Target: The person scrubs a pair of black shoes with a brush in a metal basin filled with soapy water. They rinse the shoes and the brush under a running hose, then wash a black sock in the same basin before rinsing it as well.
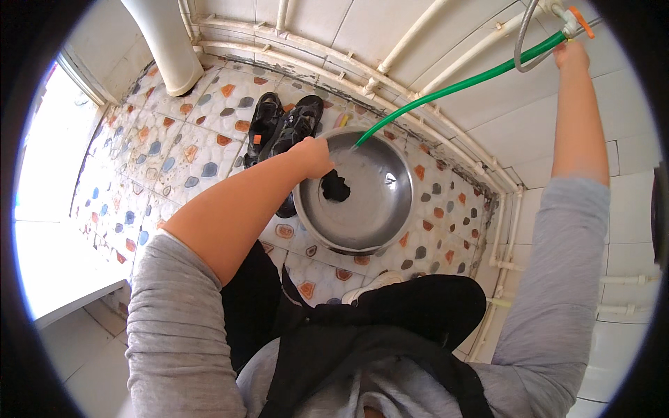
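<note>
My left hand (313,158) is curled into a fist over the left rim of a round stainless steel basin (402,209). From it hangs a black, crumpled item (335,187), perhaps cloth, inside the basin. A green hose (449,91) runs down into the basin, and a faint pale stream shows at its lower end. Up at the right, my right hand (572,55) is at the hose's upper end, just under a tap with an orange handle (581,22). Its fingers are mostly hidden and slightly blurred.
Black shoes (287,123) stand on the pebble-patterned tile floor (209,130), against the basin's left side. Cream pipes (319,68) line the tiled wall. A thick white pipe (167,47) meets the floor at far left. A flexible metal hose (522,39) hangs by the tap.
</note>
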Available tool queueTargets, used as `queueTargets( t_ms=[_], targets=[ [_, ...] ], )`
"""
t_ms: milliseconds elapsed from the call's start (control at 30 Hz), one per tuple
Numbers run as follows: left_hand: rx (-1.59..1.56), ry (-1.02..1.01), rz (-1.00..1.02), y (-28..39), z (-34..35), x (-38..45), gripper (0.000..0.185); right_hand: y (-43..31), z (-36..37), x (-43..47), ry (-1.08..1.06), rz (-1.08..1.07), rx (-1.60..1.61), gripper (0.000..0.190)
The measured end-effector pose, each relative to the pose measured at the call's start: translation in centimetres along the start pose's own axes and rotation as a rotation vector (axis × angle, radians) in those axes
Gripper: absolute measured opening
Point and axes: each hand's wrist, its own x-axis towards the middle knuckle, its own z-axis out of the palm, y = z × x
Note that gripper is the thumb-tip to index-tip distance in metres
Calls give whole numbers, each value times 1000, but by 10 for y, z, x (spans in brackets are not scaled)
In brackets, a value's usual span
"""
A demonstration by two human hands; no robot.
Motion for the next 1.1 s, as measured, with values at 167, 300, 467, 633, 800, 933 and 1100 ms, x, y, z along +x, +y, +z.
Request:
queueTargets(
  t_ms=[167, 300, 467, 633, 800, 933, 1100],
  targets=[
    [-31, -32, 6, 5, -5, 1, 44, 111, 19, -117, -42, 197, 783, 45],
    [-42, -22, 91, 9, -1, 5, 45, 216, 14, -222, -343, 723, 881, 46],
    [136, -81, 20, 15, -5, -3, 41, 242, 19, -356, -472, 957, 803, 47],
    [8, -50, -65, 11, 4, -2, 47, 253, 7, -357, -605, 829, 842, 53],
    [189, -100, -101, -6, 32, 10, 49, 243, 6, -372, -649, 682, 711, 56],
    [62, -53, -67, 12, 22, -8, 54, 249, 3, -377, -584, 710, 697, 58],
    [63, -73, -51, 20, 22, -12, 56, 288, 24, -379, -615, 665, 726, 38]
  ],
)
